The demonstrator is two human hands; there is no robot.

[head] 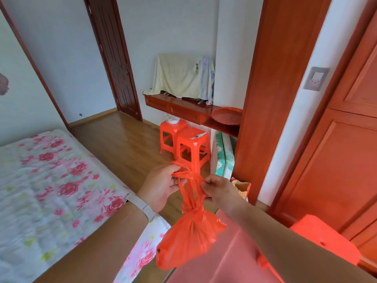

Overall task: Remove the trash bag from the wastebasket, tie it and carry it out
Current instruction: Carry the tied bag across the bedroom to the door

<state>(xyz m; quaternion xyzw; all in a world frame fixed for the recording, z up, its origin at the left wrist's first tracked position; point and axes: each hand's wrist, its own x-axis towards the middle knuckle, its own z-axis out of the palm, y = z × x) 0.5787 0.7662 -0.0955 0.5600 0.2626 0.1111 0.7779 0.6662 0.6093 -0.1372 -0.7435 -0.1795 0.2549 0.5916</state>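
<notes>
One flowered bed (51,190) is seen at left. One red trash bag (189,235), knotted, is held in mid-air: left hand (161,186) clenched on its handles, right hand (219,189) pinching them. Two red stools (183,139) are seen behind

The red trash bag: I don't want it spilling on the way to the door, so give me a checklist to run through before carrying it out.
1. Bag out of the wastebasket: ok, the red trash bag hangs free in the air.
2. Neck closed: ok, a knot gathers it above the bulge.
3. Handles secured: not ok, the loose handle strips are stretched between both hands, tying not finished.
4. Grip: ok, left hand and right hand each pinch a strip.
5. Leaks or tears: cannot tell, the underside is hidden.
6. Way out: cannot tell, the dark wooden door looks shut.
</notes>
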